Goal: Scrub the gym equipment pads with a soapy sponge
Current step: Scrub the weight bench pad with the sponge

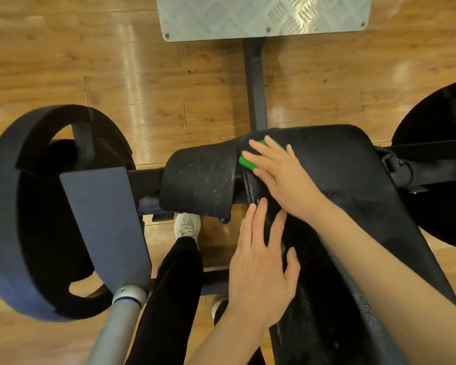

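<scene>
Where right hand (279, 175) presses: spongy green block (248, 162)

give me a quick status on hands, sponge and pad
Right hand presses green sponge flat on long black pad, upper left edge. Left hand flat on pad's left side, steadying. Nothing in the way.

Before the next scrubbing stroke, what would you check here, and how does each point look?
1. Green sponge under the right hand: ok, fingers lie flat over it.
2. Sponge touching the long black pad: ok, at its upper left edge.
3. Left hand steadying the pad: ok, resting flat on its left side.
4. Suds on the small roller pad: ok, white specks show.
5. Sponge soapy enough: cannot tell, mostly covered.
6. Feet clear of the frame: cannot tell, only one white shoe shows fully.
</scene>
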`<action>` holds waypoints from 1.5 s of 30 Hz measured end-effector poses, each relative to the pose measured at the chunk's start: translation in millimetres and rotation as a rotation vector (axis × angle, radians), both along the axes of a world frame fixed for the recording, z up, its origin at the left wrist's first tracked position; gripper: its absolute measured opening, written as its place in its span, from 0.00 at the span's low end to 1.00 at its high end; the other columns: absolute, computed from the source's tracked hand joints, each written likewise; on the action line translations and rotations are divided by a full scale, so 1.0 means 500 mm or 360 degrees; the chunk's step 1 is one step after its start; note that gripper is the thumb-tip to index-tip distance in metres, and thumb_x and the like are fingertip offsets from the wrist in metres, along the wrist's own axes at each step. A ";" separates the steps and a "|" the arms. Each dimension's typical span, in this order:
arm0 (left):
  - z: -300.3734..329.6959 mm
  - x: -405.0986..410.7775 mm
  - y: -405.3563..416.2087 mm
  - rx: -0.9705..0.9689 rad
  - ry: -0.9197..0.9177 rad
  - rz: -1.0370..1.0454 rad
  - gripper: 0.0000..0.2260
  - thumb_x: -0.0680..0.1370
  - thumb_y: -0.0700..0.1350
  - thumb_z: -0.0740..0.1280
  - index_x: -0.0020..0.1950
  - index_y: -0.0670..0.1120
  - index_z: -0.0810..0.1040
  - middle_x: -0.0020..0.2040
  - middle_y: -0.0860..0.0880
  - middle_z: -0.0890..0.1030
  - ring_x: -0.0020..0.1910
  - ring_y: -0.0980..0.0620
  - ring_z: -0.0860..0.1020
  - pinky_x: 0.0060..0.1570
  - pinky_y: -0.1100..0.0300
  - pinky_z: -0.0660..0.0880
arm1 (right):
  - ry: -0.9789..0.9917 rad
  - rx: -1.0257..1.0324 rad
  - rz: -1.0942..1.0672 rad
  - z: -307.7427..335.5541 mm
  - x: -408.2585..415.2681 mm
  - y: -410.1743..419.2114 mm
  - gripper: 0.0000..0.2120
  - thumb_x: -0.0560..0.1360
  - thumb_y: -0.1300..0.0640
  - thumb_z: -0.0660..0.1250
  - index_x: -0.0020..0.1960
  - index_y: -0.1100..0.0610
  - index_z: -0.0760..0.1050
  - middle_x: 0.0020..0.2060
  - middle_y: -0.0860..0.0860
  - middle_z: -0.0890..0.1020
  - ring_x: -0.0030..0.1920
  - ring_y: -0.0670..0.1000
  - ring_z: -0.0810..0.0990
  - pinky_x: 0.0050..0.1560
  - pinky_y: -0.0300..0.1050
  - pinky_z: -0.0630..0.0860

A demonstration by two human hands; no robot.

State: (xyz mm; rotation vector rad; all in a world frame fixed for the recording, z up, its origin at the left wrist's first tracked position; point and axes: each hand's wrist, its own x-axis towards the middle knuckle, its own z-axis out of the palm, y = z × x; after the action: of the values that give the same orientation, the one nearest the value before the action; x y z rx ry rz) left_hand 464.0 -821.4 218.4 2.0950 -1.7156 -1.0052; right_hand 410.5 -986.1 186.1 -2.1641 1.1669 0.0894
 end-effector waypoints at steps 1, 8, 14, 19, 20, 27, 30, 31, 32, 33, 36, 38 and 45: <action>0.000 0.000 0.000 -0.0001 -0.0001 0.0002 0.26 0.81 0.55 0.51 0.79 0.51 0.58 0.81 0.46 0.53 0.80 0.49 0.50 0.68 0.50 0.72 | -0.0004 -0.0027 -0.0006 0.009 -0.009 0.017 0.20 0.82 0.59 0.56 0.74 0.51 0.66 0.76 0.48 0.62 0.78 0.52 0.50 0.74 0.57 0.41; 0.000 -0.001 0.000 0.0003 0.0055 0.0017 0.26 0.81 0.56 0.50 0.80 0.54 0.55 0.82 0.51 0.47 0.80 0.52 0.45 0.71 0.53 0.69 | 0.0291 -0.0061 -0.0128 -0.078 0.083 -0.100 0.18 0.84 0.54 0.53 0.73 0.51 0.66 0.75 0.50 0.64 0.77 0.54 0.53 0.75 0.59 0.44; 0.001 0.001 0.003 0.0006 0.0013 0.0000 0.26 0.81 0.55 0.52 0.79 0.52 0.57 0.81 0.49 0.51 0.80 0.50 0.48 0.71 0.52 0.69 | 0.0044 -0.0074 -0.0233 -0.004 0.007 0.008 0.19 0.82 0.58 0.58 0.73 0.51 0.67 0.75 0.48 0.63 0.78 0.52 0.51 0.75 0.56 0.42; -0.005 -0.003 0.002 -0.0016 0.0014 0.0000 0.26 0.81 0.54 0.53 0.79 0.53 0.58 0.82 0.49 0.50 0.80 0.50 0.47 0.72 0.52 0.67 | 0.0232 -0.0098 -0.0236 -0.055 0.045 -0.075 0.19 0.83 0.53 0.57 0.73 0.49 0.67 0.74 0.48 0.65 0.77 0.53 0.55 0.75 0.56 0.47; -0.005 -0.003 0.003 -0.0023 0.0007 -0.0003 0.26 0.81 0.54 0.53 0.79 0.53 0.58 0.82 0.49 0.50 0.80 0.50 0.47 0.73 0.53 0.65 | 0.0280 -0.0115 -0.0244 -0.066 0.055 -0.092 0.18 0.83 0.53 0.56 0.73 0.50 0.67 0.73 0.50 0.66 0.76 0.54 0.56 0.75 0.57 0.48; 0.003 0.008 -0.003 -0.0023 -0.0063 -0.0032 0.26 0.80 0.55 0.54 0.78 0.51 0.62 0.79 0.46 0.59 0.79 0.47 0.57 0.74 0.50 0.61 | 0.0049 -0.0217 -0.0448 -0.013 0.000 0.008 0.17 0.81 0.57 0.62 0.69 0.54 0.73 0.69 0.52 0.72 0.75 0.55 0.61 0.74 0.56 0.55; 0.016 0.019 -0.018 -0.0021 -0.0114 -0.0037 0.25 0.79 0.54 0.54 0.76 0.48 0.66 0.76 0.45 0.67 0.76 0.47 0.65 0.73 0.47 0.60 | 0.0196 -0.0194 -0.0404 0.003 -0.009 0.015 0.19 0.81 0.54 0.60 0.71 0.51 0.70 0.71 0.50 0.69 0.75 0.53 0.59 0.72 0.52 0.55; 0.020 0.023 -0.022 -0.0022 -0.0128 -0.0034 0.25 0.79 0.53 0.55 0.75 0.46 0.66 0.75 0.45 0.69 0.75 0.47 0.66 0.73 0.46 0.59 | 0.0253 -0.0190 -0.0380 0.000 -0.005 0.009 0.19 0.81 0.52 0.60 0.72 0.50 0.68 0.72 0.50 0.68 0.75 0.53 0.58 0.72 0.52 0.55; 0.024 0.031 -0.027 -0.0026 -0.0141 -0.0026 0.24 0.79 0.51 0.57 0.75 0.44 0.66 0.74 0.44 0.70 0.74 0.46 0.67 0.73 0.46 0.59 | 0.0287 -0.0182 -0.0361 -0.002 0.000 0.004 0.21 0.81 0.50 0.59 0.73 0.50 0.67 0.73 0.51 0.66 0.76 0.54 0.57 0.73 0.53 0.54; 0.026 0.039 -0.032 -0.0027 -0.0157 -0.0013 0.24 0.79 0.48 0.59 0.75 0.43 0.66 0.73 0.43 0.70 0.74 0.45 0.67 0.73 0.46 0.58 | 0.0301 -0.0167 -0.0352 -0.003 0.005 0.002 0.21 0.81 0.49 0.59 0.73 0.50 0.66 0.74 0.52 0.65 0.76 0.55 0.56 0.73 0.54 0.53; 0.033 0.068 -0.056 0.0017 -0.0191 -0.0021 0.26 0.77 0.44 0.66 0.74 0.41 0.67 0.73 0.41 0.70 0.75 0.42 0.65 0.74 0.46 0.53 | 0.0250 -0.0118 -0.0400 0.001 0.005 0.010 0.20 0.81 0.50 0.60 0.72 0.51 0.68 0.73 0.52 0.67 0.76 0.55 0.56 0.73 0.53 0.53; 0.042 0.083 -0.070 0.0041 -0.0222 -0.0083 0.25 0.76 0.44 0.69 0.73 0.41 0.70 0.72 0.40 0.71 0.75 0.41 0.66 0.73 0.46 0.54 | 0.0228 -0.0094 -0.0426 0.015 -0.001 0.022 0.20 0.81 0.52 0.61 0.72 0.52 0.69 0.72 0.52 0.68 0.76 0.54 0.56 0.72 0.51 0.53; 0.076 0.134 -0.102 0.0052 -0.0290 -0.0283 0.24 0.76 0.44 0.70 0.72 0.42 0.72 0.72 0.39 0.70 0.76 0.40 0.64 0.74 0.49 0.51 | 0.0479 0.0045 -0.0317 0.083 0.001 0.033 0.17 0.83 0.53 0.57 0.70 0.52 0.71 0.69 0.50 0.69 0.72 0.53 0.60 0.64 0.53 0.62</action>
State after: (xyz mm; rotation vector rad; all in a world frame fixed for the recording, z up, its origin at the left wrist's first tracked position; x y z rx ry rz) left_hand 530.8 -872.6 256.2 2.1426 -2.0174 -0.9184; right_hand 411.0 -969.5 227.6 -2.0449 1.5340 0.3517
